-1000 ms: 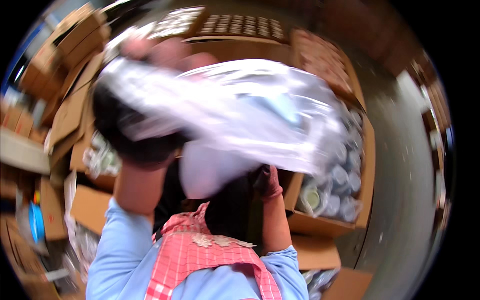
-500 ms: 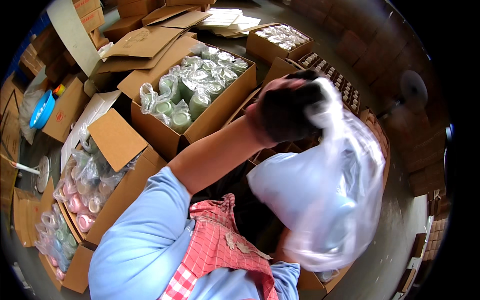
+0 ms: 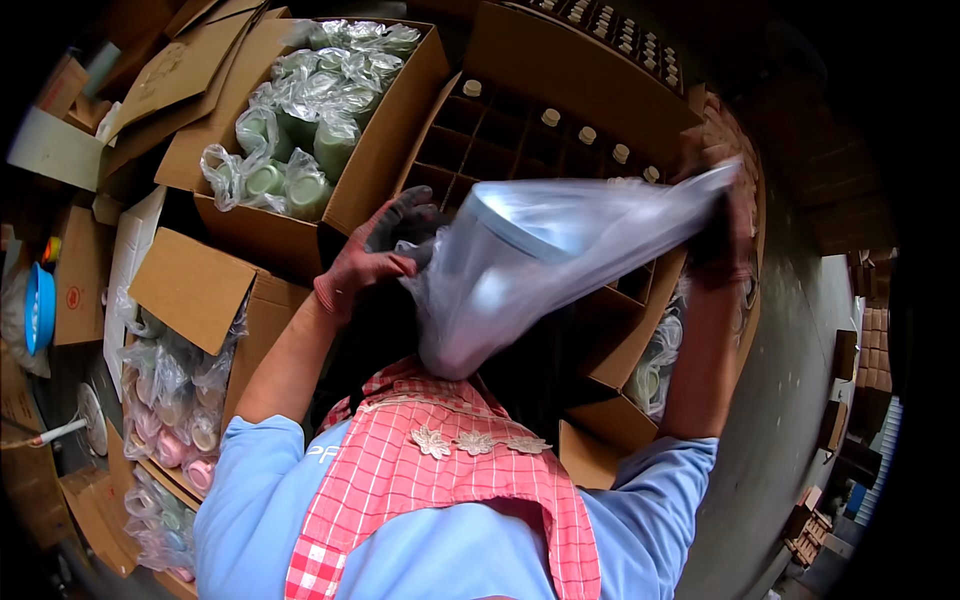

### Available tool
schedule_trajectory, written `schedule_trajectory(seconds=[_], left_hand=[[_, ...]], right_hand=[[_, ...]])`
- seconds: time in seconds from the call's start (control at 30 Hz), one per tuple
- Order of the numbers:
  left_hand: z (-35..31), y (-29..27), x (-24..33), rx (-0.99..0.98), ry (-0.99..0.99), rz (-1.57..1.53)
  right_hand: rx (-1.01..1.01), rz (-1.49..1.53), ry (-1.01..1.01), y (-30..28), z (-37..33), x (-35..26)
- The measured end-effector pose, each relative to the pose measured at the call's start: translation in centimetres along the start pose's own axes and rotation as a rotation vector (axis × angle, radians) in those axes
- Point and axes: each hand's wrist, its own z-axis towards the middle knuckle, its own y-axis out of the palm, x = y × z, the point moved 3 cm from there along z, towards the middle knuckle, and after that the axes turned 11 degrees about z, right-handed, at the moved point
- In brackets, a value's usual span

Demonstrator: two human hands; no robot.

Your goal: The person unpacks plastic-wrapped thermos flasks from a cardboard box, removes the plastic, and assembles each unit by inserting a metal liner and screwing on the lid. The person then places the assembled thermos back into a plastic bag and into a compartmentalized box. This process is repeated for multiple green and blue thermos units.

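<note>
Both my hands wear red gloves with dark palms and fingers. A clear plastic bag (image 3: 480, 310) stretches between them, with a light blue round-rimmed thing (image 3: 520, 235) inside it; its kind is hard to make out. At the bag's left edge is my left hand (image 3: 375, 255), thumb and fingers apart around a loose corner of the film. My right hand (image 3: 715, 225), smeared by motion, grips the bag's drawn-out end on the right. Beneath the bag stands a carton with cardboard dividers (image 3: 490, 130), where several white-capped bottles (image 3: 550, 118) sit in the cells.
An open carton (image 3: 390, 130) of bagged green cups or jars (image 3: 265, 180) stands at the far left. Nearer on the left are bagged pink containers (image 3: 200, 470). Close to my right forearm lie more bagged items (image 3: 655, 365) in a box. A blue basin (image 3: 40, 310) is at the left edge.
My left hand has moved from the bag's top at the right back to its left side. The bag now stretches sideways instead of hanging, and my right hand has come into view. The camera view has shifted.
</note>
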Motion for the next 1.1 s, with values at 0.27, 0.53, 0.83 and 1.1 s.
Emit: schedule_trajectory(seconds=[0.27, 0.53, 0.83, 1.1], left_hand=[[0.2, 3.5, 0.4, 0.11, 0.097, 0.203], [-1.0, 4.9, 2.7, 0.283, 0.324, 0.897], [0.3, 7.1, 4.0, 0.243, 0.267, 1.065], [-5.7, 6.1, 0.8, 0.163, 0.07, 0.78]], right_hand=[[0.495, -1.017, -0.737, -9.8, 0.0, -14.4], [0.851, -2.186, 0.4, -23.8, -5.8, 1.4], [-0.482, -1.285, 0.135, 9.1, -3.9, 10.3], [0.107, -0.396, 0.218, 2.9, -2.6, 10.0]])
